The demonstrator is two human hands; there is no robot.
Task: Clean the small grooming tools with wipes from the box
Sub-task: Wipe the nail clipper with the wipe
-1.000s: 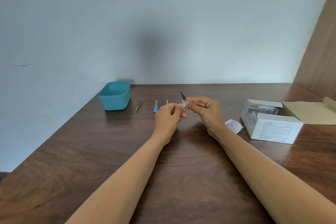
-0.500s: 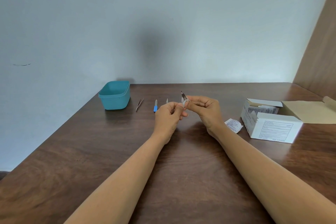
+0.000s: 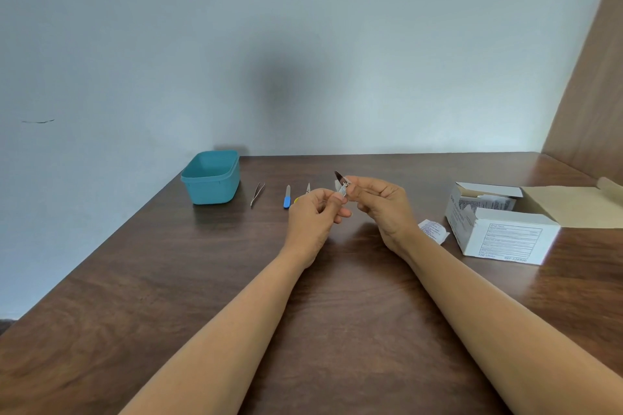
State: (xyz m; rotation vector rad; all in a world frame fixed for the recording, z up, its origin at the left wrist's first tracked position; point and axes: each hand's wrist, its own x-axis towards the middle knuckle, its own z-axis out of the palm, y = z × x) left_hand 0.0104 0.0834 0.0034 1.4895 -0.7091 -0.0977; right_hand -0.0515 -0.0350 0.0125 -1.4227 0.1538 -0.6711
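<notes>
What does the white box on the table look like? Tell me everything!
The white box is cardboard, sitting flat on the brown table at the right. Its brown-lined lid flap is folded open to the right. Printed labels cover its front and side. White packets sit inside. One loose packet lies just left of it. Nothing holds it.

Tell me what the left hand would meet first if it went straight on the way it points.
Likely the right hand, just past the clipper that the left hand pinches with it; depth is unclear.
</notes>
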